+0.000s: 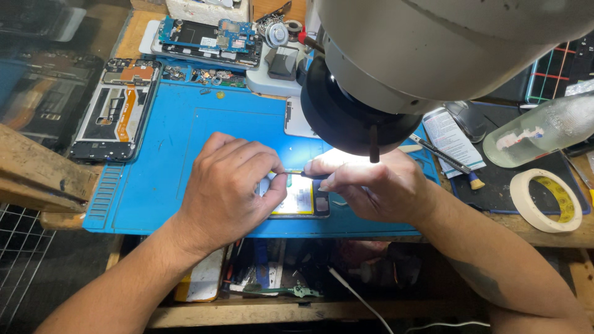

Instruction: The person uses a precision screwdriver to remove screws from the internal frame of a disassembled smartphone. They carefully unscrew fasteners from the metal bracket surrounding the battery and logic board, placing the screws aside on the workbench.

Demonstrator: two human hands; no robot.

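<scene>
Looking from the left of the blue mat (167, 161), I see a gutted phone frame (114, 111) lying at its far left edge. My left hand (232, 185) rests on the mat's near middle, fingers curled down onto the opened phone (301, 199), steadying it. Right of that, my right hand (377, 185) pinches a thin dark tool (303, 174), its tip over the phone. A microscope head (396, 68) hangs above. Off the mat's right edge lies a tape roll (549, 201).
</scene>
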